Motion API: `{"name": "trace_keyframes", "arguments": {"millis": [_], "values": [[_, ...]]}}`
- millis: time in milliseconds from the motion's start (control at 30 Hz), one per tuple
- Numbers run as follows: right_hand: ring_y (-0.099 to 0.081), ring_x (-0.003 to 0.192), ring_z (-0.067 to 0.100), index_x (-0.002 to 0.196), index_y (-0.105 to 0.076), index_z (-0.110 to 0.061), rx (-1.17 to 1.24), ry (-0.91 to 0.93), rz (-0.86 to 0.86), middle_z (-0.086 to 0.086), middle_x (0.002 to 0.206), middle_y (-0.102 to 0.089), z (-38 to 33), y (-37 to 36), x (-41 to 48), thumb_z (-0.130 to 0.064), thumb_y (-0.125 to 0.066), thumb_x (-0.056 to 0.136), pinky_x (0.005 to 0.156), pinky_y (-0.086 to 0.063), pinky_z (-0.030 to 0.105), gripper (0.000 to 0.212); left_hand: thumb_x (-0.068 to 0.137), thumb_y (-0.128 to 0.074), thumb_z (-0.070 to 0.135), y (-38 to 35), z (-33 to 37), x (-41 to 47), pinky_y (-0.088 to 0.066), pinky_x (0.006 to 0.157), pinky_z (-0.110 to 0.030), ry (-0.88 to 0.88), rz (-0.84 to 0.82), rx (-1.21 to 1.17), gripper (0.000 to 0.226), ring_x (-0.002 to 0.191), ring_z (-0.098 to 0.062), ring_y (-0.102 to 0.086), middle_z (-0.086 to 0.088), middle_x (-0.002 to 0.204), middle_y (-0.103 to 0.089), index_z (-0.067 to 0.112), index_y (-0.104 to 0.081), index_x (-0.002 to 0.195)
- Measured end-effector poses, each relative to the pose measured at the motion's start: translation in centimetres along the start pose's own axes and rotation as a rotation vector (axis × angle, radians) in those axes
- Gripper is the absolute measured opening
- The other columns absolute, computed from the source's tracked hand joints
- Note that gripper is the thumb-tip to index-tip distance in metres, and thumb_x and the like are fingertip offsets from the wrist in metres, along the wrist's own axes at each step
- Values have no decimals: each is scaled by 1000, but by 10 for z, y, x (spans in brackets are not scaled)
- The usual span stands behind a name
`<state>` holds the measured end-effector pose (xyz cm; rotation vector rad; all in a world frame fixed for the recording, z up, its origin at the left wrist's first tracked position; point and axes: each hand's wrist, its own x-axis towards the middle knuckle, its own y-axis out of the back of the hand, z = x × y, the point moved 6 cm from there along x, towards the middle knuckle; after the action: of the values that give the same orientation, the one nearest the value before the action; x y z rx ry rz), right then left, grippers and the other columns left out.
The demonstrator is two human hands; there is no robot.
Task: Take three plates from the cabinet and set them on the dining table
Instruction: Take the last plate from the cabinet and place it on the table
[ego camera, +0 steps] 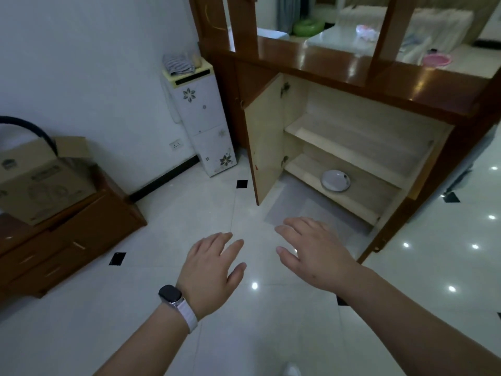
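Note:
The wooden cabinet [352, 77] stands ahead with both lower doors swung open. A white plate [335, 180] lies on its bottom shelf; whether it is a single plate or a stack I cannot tell. The upper shelf [352, 137] is bare. My left hand [211, 270], with a watch on the wrist, and my right hand [311, 251] are stretched out over the floor in front of the cabinet, fingers spread, holding nothing. Both hands are well short of the plate.
The left cabinet door [263, 150] juts out toward me; the right door [401, 213] also stands open. A white floral unit [203, 118] stands by the wall. A low wooden drawer chest [67, 245] with a cardboard box [40, 175] sits at the left. A white table [339, 36] shows beyond the cabinet.

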<state>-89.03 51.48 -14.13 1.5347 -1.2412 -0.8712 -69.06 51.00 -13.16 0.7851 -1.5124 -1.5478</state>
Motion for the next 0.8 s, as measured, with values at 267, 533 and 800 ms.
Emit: {"name": "trace_keyframes", "arguments": {"millis": [267,533,800], "values": [[-43,129,21,137,-51,-23,-6,-101,-9,2,141,-52,47,2,55,-50,-37,94,104,-34,39,52,86,-51,42,-20,-12,89,-47,96,-46,-101,-5,-20,46,113,-32,-58,-11,123,-64,17,-64,122],[-43,129,20,136,-52,-23,-57,-277,-28,0,141,-53,86,-12,149,-54,-30,91,104,-32,37,59,86,-49,40,-58,-62,206,-48,94,-45,-233,-10,-108,42,110,-30,-60,-9,120,-66,17,-66,118],[-44,127,22,135,-52,-22,-109,-431,-41,0,139,-53,112,-6,255,-51,-37,95,103,-34,39,52,85,-53,38,-76,-126,337,-47,89,-40,-390,-2,-171,37,105,-26,-59,-6,114,-66,19,-65,114]]}}
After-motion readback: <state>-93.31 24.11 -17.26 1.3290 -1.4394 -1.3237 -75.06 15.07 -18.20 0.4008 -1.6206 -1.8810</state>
